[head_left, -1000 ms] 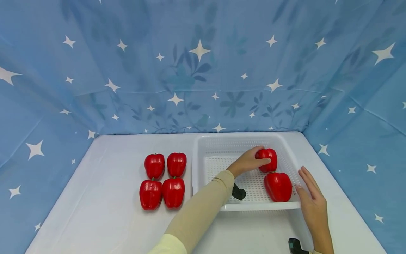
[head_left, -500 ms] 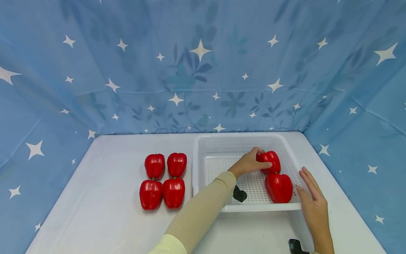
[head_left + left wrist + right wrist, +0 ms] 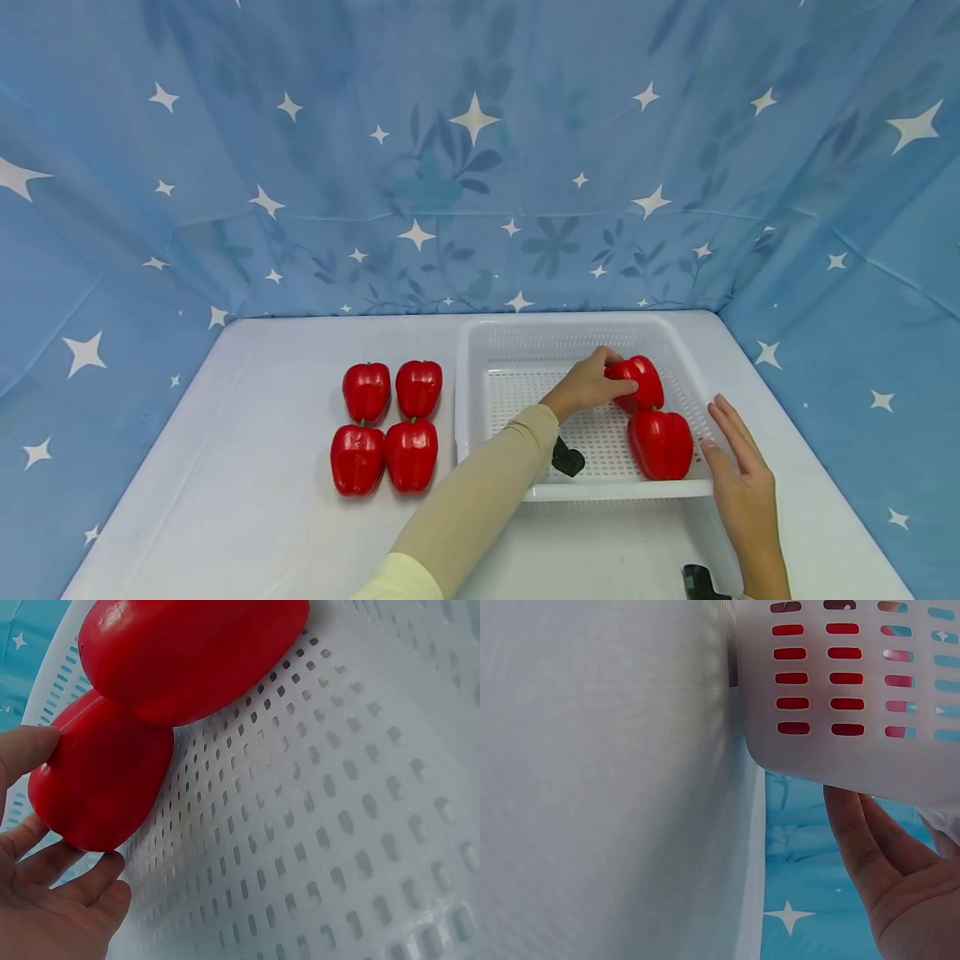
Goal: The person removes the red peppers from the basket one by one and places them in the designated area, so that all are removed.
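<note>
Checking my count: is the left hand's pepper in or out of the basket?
In: the left hand grips the pepper within the walls of the basket.

No lettering, label, brand, number or sign can be read in the head view or in either wrist view
</note>
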### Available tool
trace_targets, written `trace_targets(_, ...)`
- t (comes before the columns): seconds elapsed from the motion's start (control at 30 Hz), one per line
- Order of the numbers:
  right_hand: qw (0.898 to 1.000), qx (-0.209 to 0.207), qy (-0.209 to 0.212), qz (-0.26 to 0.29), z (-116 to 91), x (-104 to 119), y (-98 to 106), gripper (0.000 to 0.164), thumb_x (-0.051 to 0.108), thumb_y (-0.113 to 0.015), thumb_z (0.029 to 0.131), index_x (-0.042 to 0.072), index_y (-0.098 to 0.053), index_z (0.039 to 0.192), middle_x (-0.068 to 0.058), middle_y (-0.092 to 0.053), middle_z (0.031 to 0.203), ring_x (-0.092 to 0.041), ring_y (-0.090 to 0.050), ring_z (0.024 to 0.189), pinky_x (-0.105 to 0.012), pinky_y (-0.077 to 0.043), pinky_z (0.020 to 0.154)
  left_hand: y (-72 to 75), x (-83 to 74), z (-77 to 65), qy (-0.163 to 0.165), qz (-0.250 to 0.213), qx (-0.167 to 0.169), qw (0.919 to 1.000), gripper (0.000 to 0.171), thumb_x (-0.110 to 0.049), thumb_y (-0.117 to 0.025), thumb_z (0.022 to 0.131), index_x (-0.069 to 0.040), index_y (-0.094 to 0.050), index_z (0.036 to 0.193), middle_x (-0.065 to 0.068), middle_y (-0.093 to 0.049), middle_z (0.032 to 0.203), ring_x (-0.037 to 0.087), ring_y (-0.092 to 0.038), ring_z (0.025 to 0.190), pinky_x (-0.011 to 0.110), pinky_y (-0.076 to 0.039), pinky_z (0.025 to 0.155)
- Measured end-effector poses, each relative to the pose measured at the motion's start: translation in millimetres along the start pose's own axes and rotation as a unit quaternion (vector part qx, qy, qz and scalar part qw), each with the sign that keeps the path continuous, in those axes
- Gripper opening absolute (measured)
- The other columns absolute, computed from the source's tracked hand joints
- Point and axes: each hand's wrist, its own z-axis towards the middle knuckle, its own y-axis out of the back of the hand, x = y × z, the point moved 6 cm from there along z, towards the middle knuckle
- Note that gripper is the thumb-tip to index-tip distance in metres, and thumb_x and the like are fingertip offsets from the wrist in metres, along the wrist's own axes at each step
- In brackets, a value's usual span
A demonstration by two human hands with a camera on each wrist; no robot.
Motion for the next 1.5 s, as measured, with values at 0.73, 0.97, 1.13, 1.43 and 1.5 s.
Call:
trace_targets(0.73,1.0,-0.001,-0.014,0.012,-3.6,-4.4,0.1,0.055,0.029,-0.051,0.112,0.031,-0.041,0.166,0.02,-0.027,0.171,-0.009,-0.022,0.16,-0.062,-0.04,0.112,-7.0,-2.2,-4.1,-0.009,0.004,0.035,0.9993,0.049,-0.026,-0.075,0.097,-0.021,-0.057,0.142,-0.002,-0.065,0.13,0.012,-0.06,0.112,0.032,-0.057,0.095)
trace_targets(0.97,1.0,0.0,-0.004,0.013,-3.5,-3.3,-1.5,0.055,0.029,-0.052,0.112,0.03,-0.043,0.166,0.02,-0.028,0.171,-0.008,-0.023,0.159,-0.062,-0.039,0.113,-7.8,-3.2,-5.0,-0.011,0.003,0.038,0.9992,0.049,-0.032,-0.077,0.097,-0.021,-0.054,0.139,-0.003,-0.064,0.123,0.01,-0.059,0.107,0.03,-0.057,0.09)
trace_targets(1.13,1.0,-0.001,0.01,0.007,-1.8,-1.4,-2.5,0.055,0.028,-0.053,0.112,0.03,-0.043,0.166,0.021,-0.029,0.17,-0.007,-0.024,0.159,-0.061,-0.04,0.112,-6.5,-4.7,-3.9,-0.016,0.009,0.027,0.9995,0.049,-0.027,-0.078,0.097,-0.021,-0.053,0.139,-0.001,-0.066,0.125,0.011,-0.06,0.108,0.029,-0.057,0.09)
trace_targets(1.43,1.0,-0.003,0.008,0.001,-0.7,0.2,0.1,0.055,0.029,-0.053,0.112,0.032,-0.043,0.166,0.022,-0.028,0.17,-0.007,-0.023,0.159,-0.056,-0.041,0.111,-4.3,-12.0,-2.2,-0.033,-0.013,0.014,0.9993,0.047,-0.016,-0.08,0.095,-0.016,-0.056,0.135,0.0,-0.066,0.126,0.013,-0.06,0.108,0.028,-0.058,0.089)
trace_targets(1.5,1.0,-0.003,0.012,0.0,-0.5,0.8,0.4,0.055,0.028,-0.053,0.112,0.031,-0.043,0.166,0.022,-0.028,0.17,-0.007,-0.024,0.159,-0.056,-0.042,0.11,-3.9,-12.4,-2.2,-0.034,-0.016,0.012,0.9992,0.045,-0.014,-0.08,0.096,-0.015,-0.056,0.134,0.0,-0.065,0.124,0.013,-0.059,0.106,0.027,-0.058,0.088)
